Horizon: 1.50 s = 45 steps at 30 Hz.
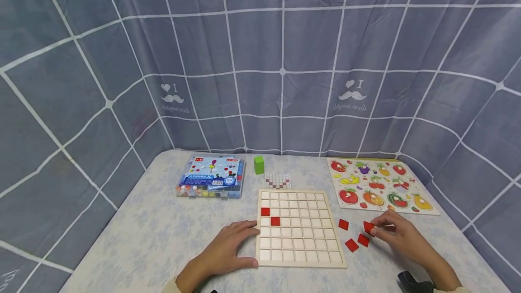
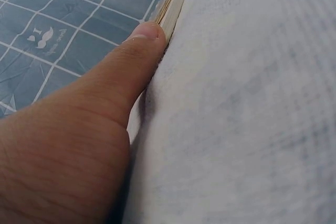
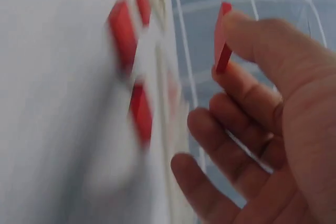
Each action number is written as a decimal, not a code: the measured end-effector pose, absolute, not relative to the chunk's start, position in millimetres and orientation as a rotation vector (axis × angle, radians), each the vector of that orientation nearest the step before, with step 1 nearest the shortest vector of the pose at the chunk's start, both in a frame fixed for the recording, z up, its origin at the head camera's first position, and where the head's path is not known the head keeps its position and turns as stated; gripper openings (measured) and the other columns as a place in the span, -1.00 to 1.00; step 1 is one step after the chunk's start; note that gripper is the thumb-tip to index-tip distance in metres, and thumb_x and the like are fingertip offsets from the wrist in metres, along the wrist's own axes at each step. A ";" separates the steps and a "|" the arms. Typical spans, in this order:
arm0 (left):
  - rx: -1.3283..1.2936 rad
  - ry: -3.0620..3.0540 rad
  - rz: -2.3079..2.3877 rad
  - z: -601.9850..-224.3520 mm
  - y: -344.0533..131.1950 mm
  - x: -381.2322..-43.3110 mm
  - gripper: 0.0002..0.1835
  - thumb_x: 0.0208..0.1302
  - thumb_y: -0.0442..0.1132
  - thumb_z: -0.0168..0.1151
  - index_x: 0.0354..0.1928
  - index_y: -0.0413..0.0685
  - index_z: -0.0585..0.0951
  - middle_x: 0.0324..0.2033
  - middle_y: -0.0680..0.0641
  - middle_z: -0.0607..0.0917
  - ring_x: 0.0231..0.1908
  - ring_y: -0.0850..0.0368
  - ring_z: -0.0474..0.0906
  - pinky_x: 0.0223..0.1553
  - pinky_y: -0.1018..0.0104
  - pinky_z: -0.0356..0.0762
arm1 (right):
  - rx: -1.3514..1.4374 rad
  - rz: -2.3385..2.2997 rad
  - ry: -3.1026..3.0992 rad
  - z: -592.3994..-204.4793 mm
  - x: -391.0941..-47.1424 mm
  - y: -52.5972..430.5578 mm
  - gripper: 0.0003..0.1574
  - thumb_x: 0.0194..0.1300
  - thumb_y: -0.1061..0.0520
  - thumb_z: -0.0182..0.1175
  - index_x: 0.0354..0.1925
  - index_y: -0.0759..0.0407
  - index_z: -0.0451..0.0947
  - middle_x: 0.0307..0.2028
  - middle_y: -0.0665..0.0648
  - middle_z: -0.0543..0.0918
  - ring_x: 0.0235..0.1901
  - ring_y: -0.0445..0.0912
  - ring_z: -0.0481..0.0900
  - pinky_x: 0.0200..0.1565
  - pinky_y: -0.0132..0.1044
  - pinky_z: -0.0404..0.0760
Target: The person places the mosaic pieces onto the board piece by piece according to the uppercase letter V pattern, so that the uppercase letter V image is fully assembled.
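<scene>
My right hand (image 1: 396, 233) pinches a red square tile (image 3: 222, 38) between thumb and index finger, raised off the table in the right wrist view. Several loose red tiles (image 1: 352, 245) lie on the table just left of that hand. In the middle sits a wooden grid board (image 1: 301, 229), with one red tile (image 1: 265, 212) in its left column and another red tile (image 1: 275, 221) one row lower and one column over. My left hand (image 1: 228, 248) rests at the board's left edge, its thumb (image 2: 144, 40) and fingers spread straight against the side.
A small pattern card (image 1: 278, 181) lies behind the board, near a green block (image 1: 259, 165). To the back left is a clear plastic box of coloured pieces (image 1: 211, 177). A fruit puzzle board (image 1: 380, 186) lies at the back right. A grid-patterned curtain (image 1: 260, 94) hangs behind the table.
</scene>
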<state>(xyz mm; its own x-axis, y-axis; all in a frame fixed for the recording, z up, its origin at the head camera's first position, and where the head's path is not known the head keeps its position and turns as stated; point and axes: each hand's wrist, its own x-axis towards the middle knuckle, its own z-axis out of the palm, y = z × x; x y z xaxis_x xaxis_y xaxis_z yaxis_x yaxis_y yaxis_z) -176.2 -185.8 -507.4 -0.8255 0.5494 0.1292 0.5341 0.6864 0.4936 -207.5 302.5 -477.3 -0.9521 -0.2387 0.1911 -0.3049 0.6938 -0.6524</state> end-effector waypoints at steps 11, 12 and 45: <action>0.917 2.850 0.817 -508.8 -187.1 -177.6 -0.19 0.20 0.47 0.20 0.39 0.24 0.47 0.44 0.12 0.35 0.41 0.03 0.25 0.27 -0.23 0.25 | 0.945 1.150 -2.687 -461.0 -242.2 193.6 -0.87 0.32 0.12 0.40 -0.20 0.09 0.64 -0.21 0.01 0.54 -0.17 0.02 0.57 -0.14 -0.17 0.60; 0.918 2.848 0.824 -508.6 -187.1 -177.5 -0.20 0.20 0.47 0.21 0.39 0.23 0.47 0.44 0.12 0.35 0.41 0.03 0.24 0.28 -0.23 0.25 | 0.987 1.144 -2.680 -462.1 -244.2 183.5 -0.87 0.33 0.12 0.40 -0.20 0.08 0.64 -0.21 0.01 0.53 -0.19 0.02 0.56 -0.17 -0.20 0.58; 0.876 2.843 0.819 -508.1 -185.5 -175.7 -0.19 0.17 0.50 0.20 0.38 0.28 0.48 0.43 0.14 0.36 0.41 0.03 0.25 0.28 -0.24 0.24 | 1.241 0.860 -2.675 -490.4 -243.2 120.5 -0.83 0.17 0.02 0.51 -0.30 -0.11 0.68 -0.41 -0.25 0.55 -0.33 -0.24 0.42 -0.26 -0.32 0.44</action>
